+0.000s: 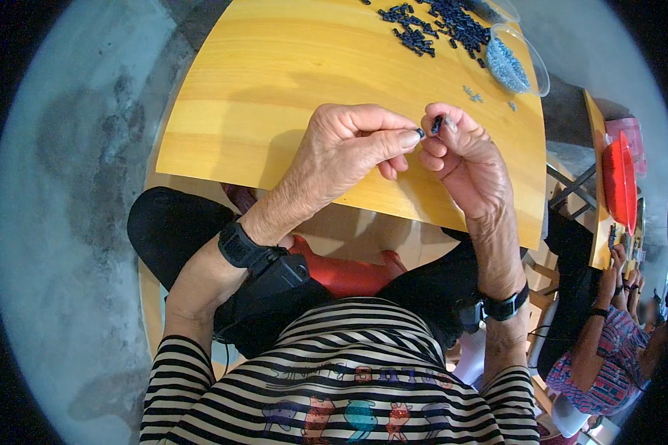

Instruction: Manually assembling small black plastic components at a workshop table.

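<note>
Both hands are raised over the near part of the yellow wooden table (260,81), close together. My left hand (356,141) pinches a small dark piece (421,133) between thumb and index finger; only its tip shows. Just to the right, my right hand (467,159) is closed with a small black plastic part (437,124) between its fingers. A tiny greyish bit shows beside that part, too small to name. A heap of similar black plastic parts (453,22) lies at the far side. A clear plastic tub (538,70) of small silvery pieces (506,65) tilts near it.
Some loose silvery pieces (473,94) lie on the table near the tub. Another clear container (505,9) stands at the far edge. Rightward, another person (608,348) works at a second table holding a red basin (620,178). A red stool (341,274) is beneath me.
</note>
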`<act>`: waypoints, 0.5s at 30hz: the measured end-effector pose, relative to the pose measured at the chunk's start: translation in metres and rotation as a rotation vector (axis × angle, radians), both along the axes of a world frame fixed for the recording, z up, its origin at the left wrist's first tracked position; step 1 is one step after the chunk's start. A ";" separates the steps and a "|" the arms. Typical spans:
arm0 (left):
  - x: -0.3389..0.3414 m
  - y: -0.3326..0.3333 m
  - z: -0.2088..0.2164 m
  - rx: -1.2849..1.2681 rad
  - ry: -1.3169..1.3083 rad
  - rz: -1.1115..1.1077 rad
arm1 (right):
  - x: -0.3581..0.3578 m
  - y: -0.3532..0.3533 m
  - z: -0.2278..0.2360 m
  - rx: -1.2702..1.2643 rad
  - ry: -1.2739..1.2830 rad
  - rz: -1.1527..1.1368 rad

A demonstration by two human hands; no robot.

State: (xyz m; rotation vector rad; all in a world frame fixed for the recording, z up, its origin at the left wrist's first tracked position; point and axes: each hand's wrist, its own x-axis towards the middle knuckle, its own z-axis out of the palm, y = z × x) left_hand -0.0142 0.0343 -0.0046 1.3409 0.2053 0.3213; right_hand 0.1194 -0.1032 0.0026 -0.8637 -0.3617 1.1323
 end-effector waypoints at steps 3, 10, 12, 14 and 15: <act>-0.001 0.000 0.001 0.028 0.002 0.005 | -0.003 0.001 0.000 -0.008 -0.019 0.002; -0.006 0.004 0.002 0.021 0.003 0.008 | -0.009 0.006 0.003 -0.045 -0.179 -0.044; -0.006 0.004 0.002 0.020 0.002 0.018 | -0.012 0.007 0.004 -0.043 -0.199 -0.059; -0.006 0.004 0.003 0.029 0.006 0.011 | -0.015 0.008 0.004 -0.041 -0.220 -0.075; -0.007 0.004 0.003 0.029 0.007 0.013 | -0.016 0.008 0.003 -0.023 -0.221 -0.083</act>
